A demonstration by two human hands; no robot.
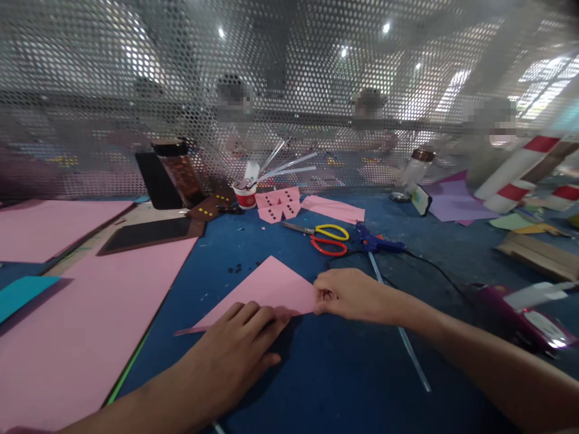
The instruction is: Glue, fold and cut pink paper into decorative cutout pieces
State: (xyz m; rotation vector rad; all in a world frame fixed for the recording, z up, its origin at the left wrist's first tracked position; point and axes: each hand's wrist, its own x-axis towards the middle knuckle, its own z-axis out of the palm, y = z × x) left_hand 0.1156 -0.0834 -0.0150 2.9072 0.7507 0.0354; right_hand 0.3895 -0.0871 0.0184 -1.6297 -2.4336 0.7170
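Note:
A folded pink paper triangle [266, 288] lies on the blue table [344, 374] in front of me. My left hand [239, 346] lies flat with fingers stretched out, pressing the triangle's lower edge. My right hand [348, 295] pinches the triangle's right corner between thumb and fingers. Both forearms reach in from the bottom of the view.
Scissors [328, 238] with yellow and red handles and a blue glue gun [377, 243] with a black cord lie behind the paper. Large pink sheets [67, 337] cover the left. A red cup [246, 196], folded pink pieces [278, 205], purple paper [456, 202] and a perforated metal screen [289, 90] stand beyond.

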